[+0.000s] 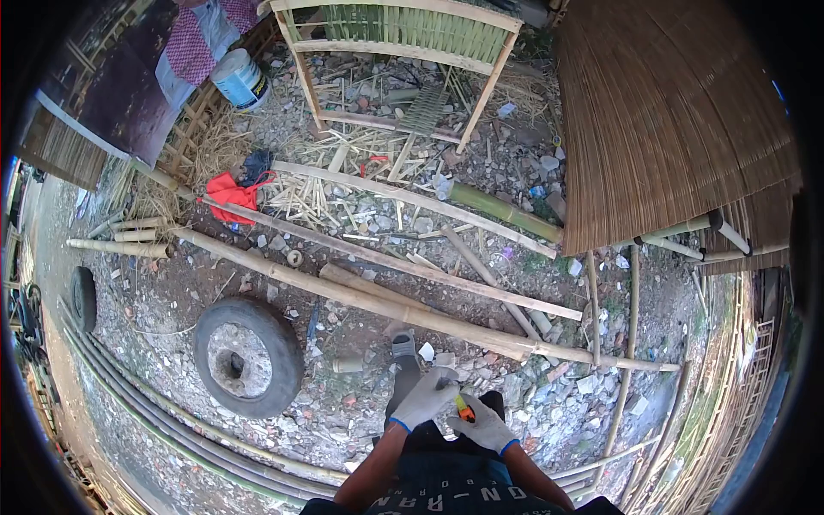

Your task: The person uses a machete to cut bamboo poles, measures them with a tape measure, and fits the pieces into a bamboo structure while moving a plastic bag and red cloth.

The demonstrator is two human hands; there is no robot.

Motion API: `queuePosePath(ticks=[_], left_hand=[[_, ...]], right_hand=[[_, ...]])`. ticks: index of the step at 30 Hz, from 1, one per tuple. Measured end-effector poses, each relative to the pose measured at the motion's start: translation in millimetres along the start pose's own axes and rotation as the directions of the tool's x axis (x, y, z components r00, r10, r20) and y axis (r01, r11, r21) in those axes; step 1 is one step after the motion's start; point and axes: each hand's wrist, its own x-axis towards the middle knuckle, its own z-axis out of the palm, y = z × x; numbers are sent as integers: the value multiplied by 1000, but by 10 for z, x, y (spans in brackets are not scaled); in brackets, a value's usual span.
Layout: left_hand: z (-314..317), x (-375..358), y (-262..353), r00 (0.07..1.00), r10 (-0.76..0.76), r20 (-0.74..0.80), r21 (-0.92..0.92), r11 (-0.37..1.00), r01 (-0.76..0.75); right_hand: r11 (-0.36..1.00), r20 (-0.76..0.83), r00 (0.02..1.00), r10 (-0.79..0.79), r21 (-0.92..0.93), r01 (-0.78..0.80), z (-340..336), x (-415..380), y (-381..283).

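**Gloved hands meet over a small orange tool in a bamboo yard**

The ground (pixel 360 412) is bare earth strewn with stones, rubble and bamboo offcuts, seen from above by a person standing on it. A long bamboo pole (pixel 403 309) runs slantwise across the middle of the yard, and it serves as the landmark here. Beyond the pole, farther from the person, lie more poles, split bamboo strips and a red cloth (pixel 230 193); farther still stand a bamboo frame (pixel 395 47) and a white bucket (pixel 240 79). To the right beyond the pole hangs a large mat of fine bamboo slats (pixel 669 120). On the near side of the pole, to the left, an old tyre (pixel 247 356) lies flat on the ground, and a second tyre (pixel 83 298) sits farther left.

Just on the near side of the pole, right in front of the person's body, both hands come together. The left hand (pixel 425 399), in a grey glove with a blue cuff, has its grip curled closed around the upper end of a small orange tool (pixel 464 409). The right hand (pixel 485 425), gloved the same way, lies just beside and under the tool, touching it; whether its fingers close round the tool cannot be told, since the palm hides them. A sandalled foot (pixel 403 348) stands just ahead of the hands, close to the pole.
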Motion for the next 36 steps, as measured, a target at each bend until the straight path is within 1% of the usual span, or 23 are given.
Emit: queuePosePath(ticks=[1, 2, 3, 4, 5, 6, 7, 8, 11, 13, 15, 16, 19, 20, 22, 23, 25, 26, 27, 28, 30, 32, 36], left_hand=[[-36, -34, 183, 998, 8, -69, -36, 999, -10], [-86, -47, 475, 989, -111, -102, -196, 977, 89], [-39, 1, 435, 981, -132, -141, -294, 952, 86], [21, 72, 382, 971, -154, -181, -389, 918, 73], [116, 121, 305, 959, -184, -217, -482, 874, 58], [256, 166, 132, 958, -125, -258, -531, 847, -33], [378, 188, 116, 957, -120, -263, -503, 864, -30], [536, 174, 146, 955, -117, -271, -479, 877, -29], [1057, 128, -5, 948, -55, -313, -364, 929, -66], [1394, 64, -126, 956, -86, -281, -249, 968, 14], [1706, -16, -432, 981, -11, -193, 156, 987, 42], [1843, -98, -120, 979, -174, -110, 60, 982, 181], [2345, -246, -528, 935, -330, 133, 133, 940, 313], [2550, -331, -694, 959, -246, 140, 112, 966, 231], [2898, -450, -846, 904, -388, 183, 131, 920, 368], [3034, -468, -838, 869, -453, 200, 143, 891, 432], [3245, -520, -839, 879, -443, 175, 182, 892, 414], [3332, -538, -863, 881, -444, 164, 177, 892, 416], [3408, -555, -888, 883, -444, 153, 174, 892, 418], [3497, -598, -1095, 928, -366, 65, 147, 924, 354], [3530, -514, -1194, 915, -402, 30, -28, 915, 403], [3518, -444, -1293, 915, -403, -27, -159, 905, 394], [3375, -321, -1076, 915, -403, 19, -113, 908, 402]], right_hand=[[999, 1, 1000, 30, 46, -30, 62, -9, 211], [991, 12, 997, 77, 107, -78, 18, -92, 197], [977, 29, 992, 125, 168, -128, -23, -191, 200], [992, -134, 991, -8, 124, 25, 179, -196, 624], [969, -109, 994, 32, 249, -4, 301, -238, 891], [928, -77, 995, 70, 371, -37, 415, -280, 1131], [872, -43, 994, 101, 485, -67, 466, -281, 1335], [777, 14, 984, 175, 612, -147, 349, -383, 1159], [716, 44, 980, 195, 676, -173, 621, -412, 1788], [614, 90, 968, 232, 758, -218, 696, -524, 2119], [518, 117, 956, 268, 819, -246, 789, -607, 2362], [487, 130, 948, 292, 833, -264, 816, -683, 2498], [430, 118, 942, 314, 867, -252, 948, -817, 3016], [419, 110, 939, 326, 873, -248, 983, -885, 3163], [415, 63, 941, 334, 886, -206, 1040, -1008, 3386], [385, 110, 917, 383, 884, -266, 1026, -1085, 3463], [319, 209, 858, 470, 866, -386, 964, -1283, 3508], [190, -3, 936, 352, 979, -68, 1136, -1301, 3594], [198, 11, 933, 360, 976, -88, 1218, -1354, 3664], [203, 27, 929, 368, 973, -108, 1296, -1401, 3703], [250, 23, 907, 421, 958, -141, 1499, -1414, 3770], [221, 28, 916, 400, 967, -126, 1560, -1462, 3752], [163, -4, 929, 369, 985, -61, 1534, -1337, 3657]])
